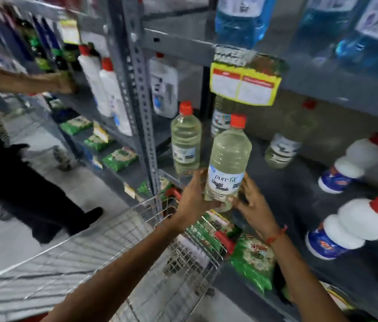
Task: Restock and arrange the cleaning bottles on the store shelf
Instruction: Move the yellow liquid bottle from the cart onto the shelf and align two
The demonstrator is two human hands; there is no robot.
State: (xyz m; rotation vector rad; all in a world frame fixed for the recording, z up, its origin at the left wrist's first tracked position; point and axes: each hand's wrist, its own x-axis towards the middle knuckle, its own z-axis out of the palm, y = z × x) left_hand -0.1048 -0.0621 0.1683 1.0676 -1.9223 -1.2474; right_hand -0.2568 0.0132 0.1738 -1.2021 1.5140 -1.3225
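You hold a clear plastic bottle of pale yellowish liquid with a red cap and a white-and-blue label (228, 163) between both hands, upright and tilted slightly, just in front of the dark grey metal shelf (288, 191). Your left hand (193, 196) grips its lower left side, fingers (198, 180) wrapped round the base behind the label. Your right hand (252, 201) presses against the lower right side, fingers (243, 184) curled onto the bottle; a red thread band (275, 235) sits on that wrist. Whether the bottle's base touches the shelf you cannot tell.

Just to the left, a second clear red-capped bottle (185, 140) stands near the shelf's front edge, beside the perforated grey upright post (141, 108). Further back on the same shelf stand two more blurred clear bottles (281, 145). To the right lie white jugs with red caps and blue labels (350, 163). A yellow price tag (243, 83) hangs from the shelf above. Below your arms is a wire shopping trolley (137, 252), with green packets (253, 259) just beside it on the lower shelf. At far left another person's arm (20, 80) reaches to a neighbouring shelf.
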